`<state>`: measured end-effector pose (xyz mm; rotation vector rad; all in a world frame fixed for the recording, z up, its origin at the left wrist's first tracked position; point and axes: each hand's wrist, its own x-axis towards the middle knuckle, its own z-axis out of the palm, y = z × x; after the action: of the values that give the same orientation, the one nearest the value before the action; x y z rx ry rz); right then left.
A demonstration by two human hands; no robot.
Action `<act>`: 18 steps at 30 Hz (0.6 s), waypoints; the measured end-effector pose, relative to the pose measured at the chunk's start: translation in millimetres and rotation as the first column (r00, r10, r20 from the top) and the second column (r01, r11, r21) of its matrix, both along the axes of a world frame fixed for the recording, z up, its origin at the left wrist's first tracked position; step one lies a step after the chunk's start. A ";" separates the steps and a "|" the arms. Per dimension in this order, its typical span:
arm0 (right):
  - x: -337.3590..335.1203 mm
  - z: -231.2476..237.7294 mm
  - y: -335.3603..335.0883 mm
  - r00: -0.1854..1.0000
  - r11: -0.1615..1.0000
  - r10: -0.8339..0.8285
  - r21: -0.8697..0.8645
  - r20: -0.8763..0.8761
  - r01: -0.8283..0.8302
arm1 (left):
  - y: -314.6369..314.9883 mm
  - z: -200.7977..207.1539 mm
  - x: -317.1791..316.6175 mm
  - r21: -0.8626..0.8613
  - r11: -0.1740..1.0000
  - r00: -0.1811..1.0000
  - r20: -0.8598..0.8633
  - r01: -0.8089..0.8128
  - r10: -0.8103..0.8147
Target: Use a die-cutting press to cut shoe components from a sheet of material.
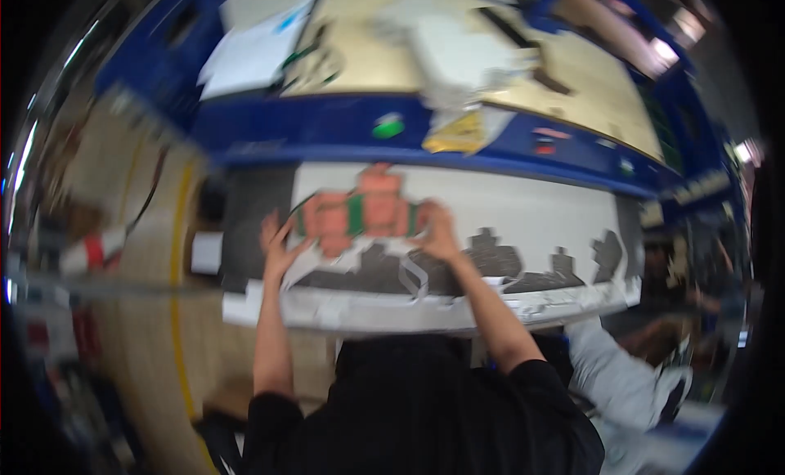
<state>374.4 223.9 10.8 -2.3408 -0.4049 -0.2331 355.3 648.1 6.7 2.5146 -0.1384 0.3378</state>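
Panel (pixel 378 212), red-green, sits on left half of white sheet (pixel 531 205), long axis left-right. Left hand (pixel 282 242) spread at panel's left end; right hand (pixel 437 230) equally close at right, can't tell if pinching.

Your bare left hand (pixel 282 244) spreads its thumb and fingers apart; your bare right hand (pixel 440 232) curves inward, blurred. Both bare forearms (pixel 273 332) reach forward, the right slanting leftward.

Workshop: blue workbench (pixel 311 125), floor markings (pixel 174 311)
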 end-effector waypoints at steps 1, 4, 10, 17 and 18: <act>-1.1 4.7 4.3 0.996 0.999 -0.005 -0.031 0.086 0.008 | -0.5 2.1 -0.9 -0.033 0.999 0.998 -0.046 -0.033 0.031; -7.9 21.3 17.5 1.000 0.999 -0.006 -0.051 0.016 0.007 | -0.6 11.9 -3.7 -0.047 0.990 0.977 -0.176 -0.132 0.122; -12.7 35.9 19.2 0.991 0.995 -0.052 -0.091 -0.122 0.041 | -7.2 23.1 -5.9 -0.033 0.989 0.960 -0.245 -0.146 0.134; -12.2 29.4 16.2 0.997 0.998 0.004 -0.066 -0.077 -0.009 | -2.3 15.0 -7.5 -0.041 0.990 0.972 -0.200 -0.136 0.125; -13.1 29.7 16.0 0.996 0.998 0.004 -0.069 -0.087 -0.010 | -2.3 14.6 -8.3 -0.041 0.989 0.975 -0.176 -0.143 0.134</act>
<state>361.3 239.9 40.5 -2.4075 -0.3835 -0.1154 347.0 645.8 21.3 2.4923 0.1145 0.1742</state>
